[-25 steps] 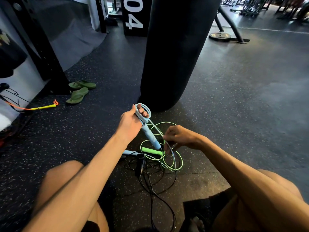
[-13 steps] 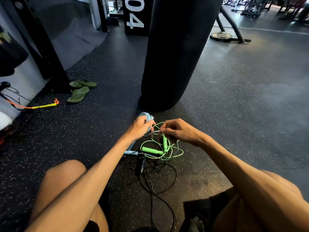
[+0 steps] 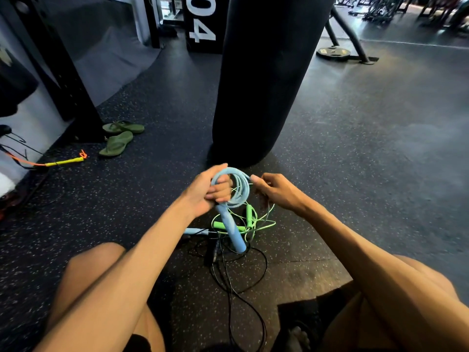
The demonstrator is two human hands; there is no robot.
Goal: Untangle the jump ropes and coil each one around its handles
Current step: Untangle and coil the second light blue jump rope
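My left hand [image 3: 210, 191] grips a light blue jump rope handle [image 3: 232, 229] near its top, with several turns of blue cord [image 3: 241, 189] looped above the fist. My right hand [image 3: 276, 191] pinches the blue cord at the right side of that loop. Below lie a green jump rope [image 3: 250, 217] with two green handles and thin tangled green cord, a second blue handle [image 3: 194, 231] flat on the floor, and a black jump rope [image 3: 228, 273] whose cord trails toward me.
A black punching bag [image 3: 266, 72] hangs just beyond my hands. Green flip-flops [image 3: 119, 138] and a yellow-and-orange rope [image 3: 63, 161] lie at the left by a black rack post [image 3: 63, 72]. A weight plate [image 3: 333, 51] lies far right. My knees frame the speckled floor.
My left hand has raised the blue handle and coil higher. My right hand left the green tangle and rose to the blue loop, adding cord to it.
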